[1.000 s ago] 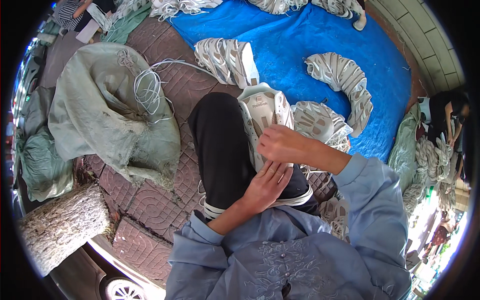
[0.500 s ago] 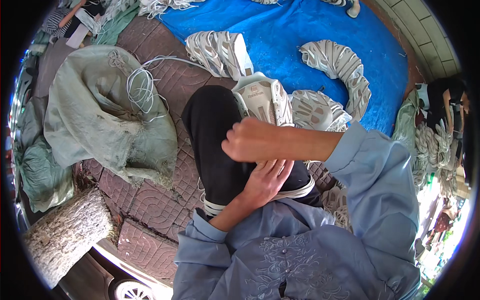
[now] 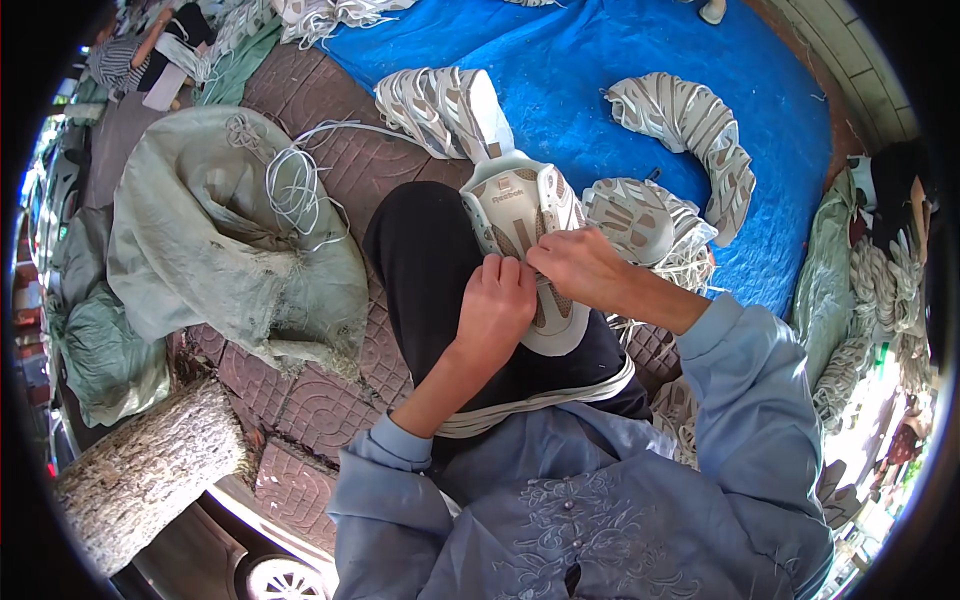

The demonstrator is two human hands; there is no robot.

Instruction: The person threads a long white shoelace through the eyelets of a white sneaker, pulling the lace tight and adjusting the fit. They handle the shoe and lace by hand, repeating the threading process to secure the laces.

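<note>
A beige and white sneaker point(image 3: 518, 190) lies across my thigh, its tongue pointing away and its rounded toe toward me. My left hand point(image 3: 497, 305) is closed in a pinch at the left side of the sneaker's throat. Close beside it, my right hand point(image 3: 580, 265) pinches at the right side of the throat. Whatever is between the fingertips is too small or hidden to make out. Over my lap, nearer my body, runs a bundle of white shoelaces point(image 3: 535, 400).
Nested rows of similar shoes point(image 3: 685, 125) rest on a blue sheet point(image 3: 570, 100) ahead. A greenish sack point(image 3: 180, 250) with loose white cord point(image 3: 292, 190) stands at left, near a stone block point(image 3: 150, 470). Another person point(image 3: 125, 60) sits at the far left.
My right hand has come down from above my left hand to the sneaker's right side. My left hand has moved forward from my lap to its left side. The toe is now uncovered.
</note>
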